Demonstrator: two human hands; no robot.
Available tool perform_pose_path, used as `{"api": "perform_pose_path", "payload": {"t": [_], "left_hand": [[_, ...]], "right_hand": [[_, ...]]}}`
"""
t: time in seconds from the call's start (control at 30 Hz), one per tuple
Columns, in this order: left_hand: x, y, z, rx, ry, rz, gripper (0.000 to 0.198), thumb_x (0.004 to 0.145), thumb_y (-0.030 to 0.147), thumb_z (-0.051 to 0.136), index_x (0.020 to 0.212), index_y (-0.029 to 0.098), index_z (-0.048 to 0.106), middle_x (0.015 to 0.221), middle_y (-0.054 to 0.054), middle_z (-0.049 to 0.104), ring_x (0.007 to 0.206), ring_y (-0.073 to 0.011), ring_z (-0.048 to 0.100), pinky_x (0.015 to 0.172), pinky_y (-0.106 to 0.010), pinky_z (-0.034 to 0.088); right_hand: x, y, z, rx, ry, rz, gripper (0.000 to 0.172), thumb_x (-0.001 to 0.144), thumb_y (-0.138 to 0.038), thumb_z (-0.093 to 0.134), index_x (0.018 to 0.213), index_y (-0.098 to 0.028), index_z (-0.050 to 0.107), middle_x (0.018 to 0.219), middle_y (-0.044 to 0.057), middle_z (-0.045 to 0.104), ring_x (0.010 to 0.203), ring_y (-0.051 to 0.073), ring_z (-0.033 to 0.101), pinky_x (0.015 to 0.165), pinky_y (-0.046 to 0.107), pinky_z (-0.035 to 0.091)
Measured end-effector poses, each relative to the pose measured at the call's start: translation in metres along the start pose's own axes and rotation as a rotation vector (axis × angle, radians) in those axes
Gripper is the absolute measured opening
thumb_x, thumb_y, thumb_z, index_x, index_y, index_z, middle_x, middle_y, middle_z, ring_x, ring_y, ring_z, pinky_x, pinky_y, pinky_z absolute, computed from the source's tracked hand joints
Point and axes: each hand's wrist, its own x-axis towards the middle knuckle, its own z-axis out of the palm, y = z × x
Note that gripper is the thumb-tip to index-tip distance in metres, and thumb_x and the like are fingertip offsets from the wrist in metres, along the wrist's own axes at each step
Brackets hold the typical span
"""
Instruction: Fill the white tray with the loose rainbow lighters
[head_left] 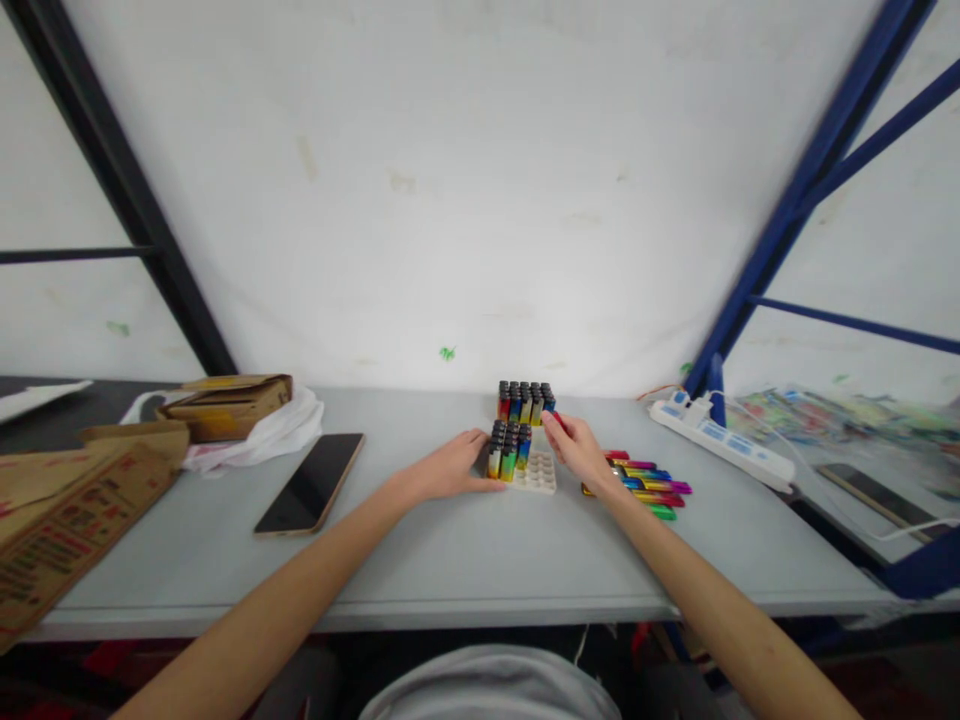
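Note:
A white slotted tray (541,473) lies on the grey table, its left part filled with several upright rainbow-coloured lighters (508,450). My left hand (452,464) rests flat against the tray's left side, fingers stretched out. My right hand (576,446) hovers at the tray's right edge, fingers pinched on a red lighter (557,419). Behind the tray stands a full block of lighters (526,400). Several loose coloured lighters (649,484) lie on the table just right of my right hand.
A dark phone (311,483) lies left of centre. Cardboard boxes (71,505) and a white plastic bag (279,426) sit at the left. A white power strip (721,440) lies at the right, beside a blue metal frame (795,195).

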Motion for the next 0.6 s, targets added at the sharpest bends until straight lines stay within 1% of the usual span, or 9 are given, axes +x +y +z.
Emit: {"api": "perform_pose_path", "payload": {"t": [0.07,0.17,0.23,0.33,0.4,0.6], "left_hand": [[0.0000,0.0005,-0.0002,0.002,-0.003,-0.013,0.066,0.084,0.060,0.082,0.131,0.017,0.064,0.137,-0.016,0.068,0.130,-0.0377,0.061,0.116,-0.047,0.047],[0.0003,0.0002,-0.0001,-0.003,0.000,-0.018,0.066,0.083,0.059,0.083,0.130,0.017,0.065,0.136,-0.016,0.068,0.130,-0.0381,0.061,0.115,-0.047,0.048],[0.0002,-0.0004,0.0001,-0.002,0.001,-0.011,0.065,0.083,0.060,0.083,0.130,0.018,0.064,0.136,-0.016,0.068,0.129,-0.0377,0.062,0.115,-0.048,0.048],[-0.0001,-0.0012,0.0004,0.000,0.002,-0.003,0.066,0.084,0.060,0.082,0.131,0.019,0.064,0.137,-0.016,0.067,0.129,-0.0372,0.062,0.115,-0.048,0.048],[-0.0003,-0.0015,0.0007,-0.001,0.004,-0.003,0.066,0.084,0.060,0.082,0.132,0.018,0.064,0.136,-0.016,0.067,0.129,-0.0374,0.061,0.116,-0.048,0.048],[0.0000,-0.0027,0.0018,0.008,0.018,0.013,0.067,0.085,0.061,0.081,0.133,0.018,0.064,0.135,-0.016,0.068,0.127,-0.0368,0.062,0.114,-0.048,0.049]], "right_hand": [[-0.0016,0.0003,0.0026,-0.101,0.050,-0.013,0.061,0.090,-0.077,0.056,0.062,-0.024,0.043,0.055,-0.004,0.038,0.054,0.012,0.034,0.049,0.028,0.026],[-0.0028,-0.0007,0.0047,-0.183,0.131,-0.029,0.055,0.087,-0.067,0.054,0.055,-0.025,0.041,0.052,-0.003,0.037,0.054,0.013,0.033,0.051,0.029,0.024],[-0.0029,-0.0021,0.0053,-0.197,0.162,-0.038,0.049,0.084,-0.062,0.051,0.054,-0.025,0.040,0.052,-0.003,0.036,0.055,0.013,0.033,0.052,0.029,0.024],[-0.0025,-0.0045,0.0057,-0.209,0.169,-0.042,0.042,0.082,-0.056,0.048,0.054,-0.025,0.040,0.053,-0.003,0.036,0.055,0.013,0.034,0.053,0.029,0.024],[-0.0023,-0.0059,0.0058,-0.219,0.162,-0.045,0.043,0.083,-0.056,0.048,0.056,-0.025,0.041,0.054,-0.003,0.037,0.055,0.013,0.035,0.054,0.029,0.025],[-0.0032,-0.0051,0.0071,-0.264,0.115,-0.086,0.054,0.088,-0.067,0.050,0.057,-0.024,0.041,0.056,-0.003,0.036,0.058,0.013,0.034,0.056,0.029,0.025]]}}
